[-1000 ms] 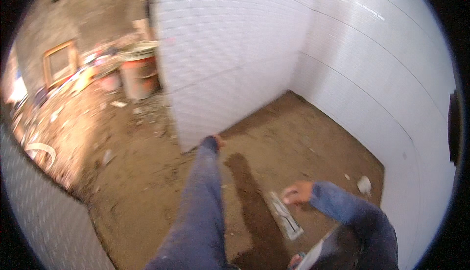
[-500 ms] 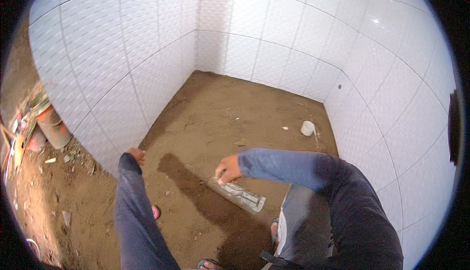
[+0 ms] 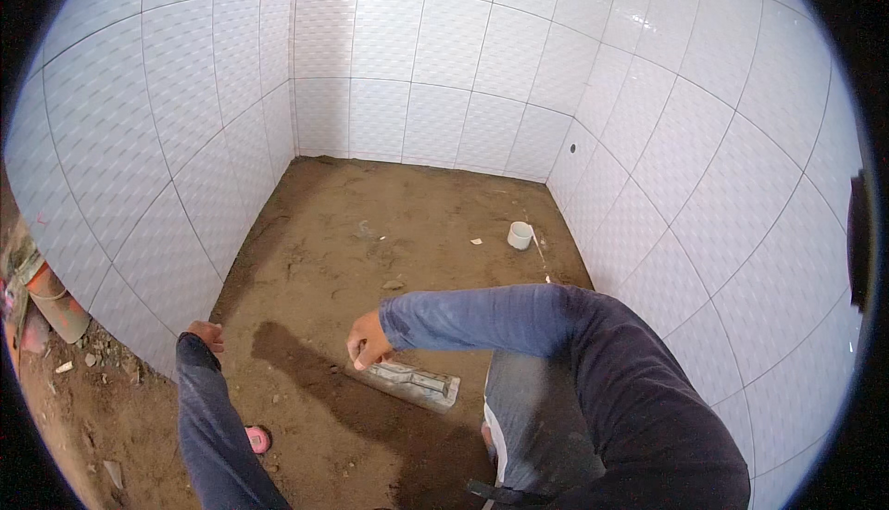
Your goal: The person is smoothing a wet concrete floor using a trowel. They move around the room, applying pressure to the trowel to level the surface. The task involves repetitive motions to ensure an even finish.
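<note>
My left hand (image 3: pixel 207 335) is beside the bottom of the left tiled wall, with its fingers curled closed. What it may hold is too small to make out. My right hand (image 3: pixel 370 339) hangs just over the left end of a flat metal plastering trowel (image 3: pixel 412 385), its fingers pinched together. Whether they touch the trowel or grip something thin, I cannot tell. The trowel lies on the brown soil floor (image 3: pixel 324 242) with its handle side up. By my left forearm sits a small rounded pink thing (image 3: pixel 259 439), partly hidden, perhaps a tape measure.
A short white pipe (image 3: pixel 519 236) sticks up from the soil near the right wall (image 3: pixel 685 167), which has a small dark hole (image 3: pixel 573 148). White tiled walls stand on three sides. Outside at left are a dirty orange-marked bucket (image 3: pixel 60 306) and rubble.
The view has swung to the right, so the scene sits further left in it. My hands stay near the same spots, the right one still over the trowel's end.
</note>
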Tool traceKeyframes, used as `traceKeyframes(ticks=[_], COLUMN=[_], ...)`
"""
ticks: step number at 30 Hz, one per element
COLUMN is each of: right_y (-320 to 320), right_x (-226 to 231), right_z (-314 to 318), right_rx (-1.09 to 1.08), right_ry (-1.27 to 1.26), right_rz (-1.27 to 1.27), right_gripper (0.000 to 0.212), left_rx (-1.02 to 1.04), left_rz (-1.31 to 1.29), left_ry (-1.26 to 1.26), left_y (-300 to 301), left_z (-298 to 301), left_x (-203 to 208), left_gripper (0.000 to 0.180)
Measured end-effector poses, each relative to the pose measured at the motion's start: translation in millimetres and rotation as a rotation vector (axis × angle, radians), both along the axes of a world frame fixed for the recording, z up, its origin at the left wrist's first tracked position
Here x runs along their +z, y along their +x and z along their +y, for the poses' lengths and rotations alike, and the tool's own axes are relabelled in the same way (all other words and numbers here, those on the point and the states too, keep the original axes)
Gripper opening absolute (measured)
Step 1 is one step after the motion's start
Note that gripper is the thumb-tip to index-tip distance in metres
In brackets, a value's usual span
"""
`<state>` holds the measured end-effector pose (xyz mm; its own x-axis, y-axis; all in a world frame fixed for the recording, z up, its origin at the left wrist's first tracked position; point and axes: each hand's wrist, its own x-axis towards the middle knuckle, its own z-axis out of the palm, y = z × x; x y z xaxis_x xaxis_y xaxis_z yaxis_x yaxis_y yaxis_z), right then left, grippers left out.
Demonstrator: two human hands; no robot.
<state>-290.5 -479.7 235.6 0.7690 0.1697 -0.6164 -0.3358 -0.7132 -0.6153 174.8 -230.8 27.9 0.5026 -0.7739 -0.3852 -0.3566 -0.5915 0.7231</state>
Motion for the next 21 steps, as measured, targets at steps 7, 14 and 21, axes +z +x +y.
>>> traceKeyframes(ticks=[7,14,21], right_y=[-3.7,12.8,-4.9], right_x=[-18.5,7.2,3.8], right_z=[-9.5,2.8,-2.3], right_rx=[0.022,0.064,0.051], right_ry=[0.018,-0.025,-0.017], right_rz=[-0.032,-0.044,0.001], right_gripper=[0.041,0.043,0.044], left_rx=[-0.17,0.16,0.045], left_rz=[-0.325,-0.009,-0.132], left_ry=[0.183,0.177,0.211], left_y=[-5.5,27.6,25.4], left_z=[-10.5,9.0,-6.5], left_x=[-22.0,6.9,-40.3], left_gripper=[0.033,0.026,0.022])
